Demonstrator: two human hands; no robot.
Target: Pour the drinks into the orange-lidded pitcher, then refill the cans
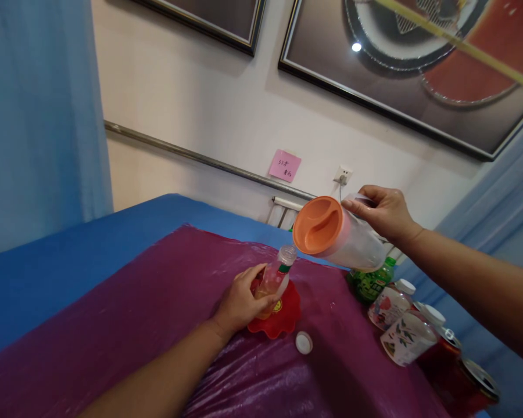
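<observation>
My left hand (244, 299) is wrapped round a clear bottle (275, 280) with an uncapped mouth and some pale yellowish liquid low inside. The bottle stands over a red scalloped mat (283, 322). My right hand (383, 212) grips the handle of a translucent pitcher (357, 247) with an orange lid (318, 225). The pitcher is tipped to the left, its lid edge close to the bottle's mouth. Whether liquid is flowing between them I cannot tell. A white bottle cap (304, 342) lies on the purple covering, in front of the mat.
A purple plastic sheet (148, 302) covers part of the blue surface (126, 217). At the right stand a green bottle (368, 284), two clear labelled bottles (407, 337) with white caps, and red cans (470, 386). Blue curtains (39, 116) hang on both sides.
</observation>
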